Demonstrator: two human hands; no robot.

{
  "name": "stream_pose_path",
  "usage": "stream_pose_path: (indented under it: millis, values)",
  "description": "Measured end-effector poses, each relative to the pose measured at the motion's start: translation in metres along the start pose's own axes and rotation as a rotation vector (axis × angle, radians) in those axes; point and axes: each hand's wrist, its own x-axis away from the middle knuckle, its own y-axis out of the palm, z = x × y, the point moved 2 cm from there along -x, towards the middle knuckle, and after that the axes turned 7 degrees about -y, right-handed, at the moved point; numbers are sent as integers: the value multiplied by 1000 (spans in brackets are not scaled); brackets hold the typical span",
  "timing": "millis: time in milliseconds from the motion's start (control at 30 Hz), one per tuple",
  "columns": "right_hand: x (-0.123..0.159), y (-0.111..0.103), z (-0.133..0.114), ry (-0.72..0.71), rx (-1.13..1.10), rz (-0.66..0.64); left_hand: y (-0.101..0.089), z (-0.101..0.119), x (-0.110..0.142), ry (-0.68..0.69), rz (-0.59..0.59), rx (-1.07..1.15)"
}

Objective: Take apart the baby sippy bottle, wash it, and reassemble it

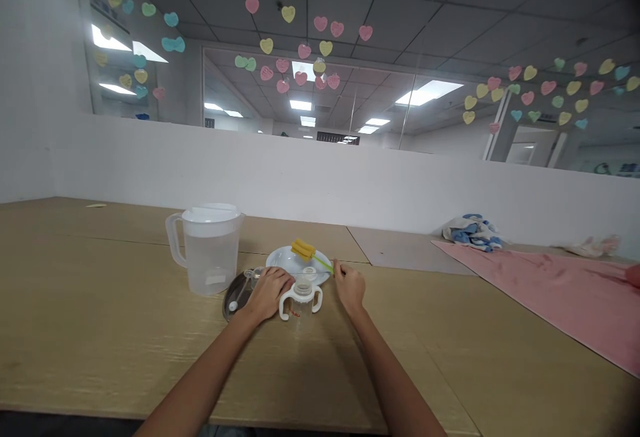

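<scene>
forearms (210, 370) cross tan tabletop (100, 330); right grip (349, 287) pinches green brush handle (324, 263), left grip (267, 294) spread; paper hearts (325, 48) dot glass (380, 70) beyond.

Light wood table (90, 350), seams across top. Clear plastic pitcher (211, 258) standing on it. White plate (285, 257) just right of pitcher; dark round lid (236, 294) touching-close at pitcher's front right; two-handled plastic cup (301, 298) farther right. Pink mat (545, 294), crumpled blue-white cloth (473, 232) well right.

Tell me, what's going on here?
A person's right hand pinches the green handle of a yellow sponge bottle brush, whose head rests on a white plate. Their left hand lies beside a clear two-handled baby cup, above a dark round lid. A plastic pitcher of water stands nearby.
</scene>
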Motion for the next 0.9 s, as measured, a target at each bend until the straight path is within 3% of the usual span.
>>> stream_pose_path:
  millis: [333,467,633,800,900]
  values:
    - [5,8,4,42,-24,-26,15,7,-25,-152,-88,77]
    - [6,10,6,48,-44,-13,21,7,-25,-170,-31,112]
    - [6,7,6,80,-92,15,15,-6,-17,-221,141,202]
    - [9,5,1,49,-77,-11,0,-23,-1,-232,510,394]
    - [12,8,-3,-12,-35,-45,-7,-26,9,-224,579,358]
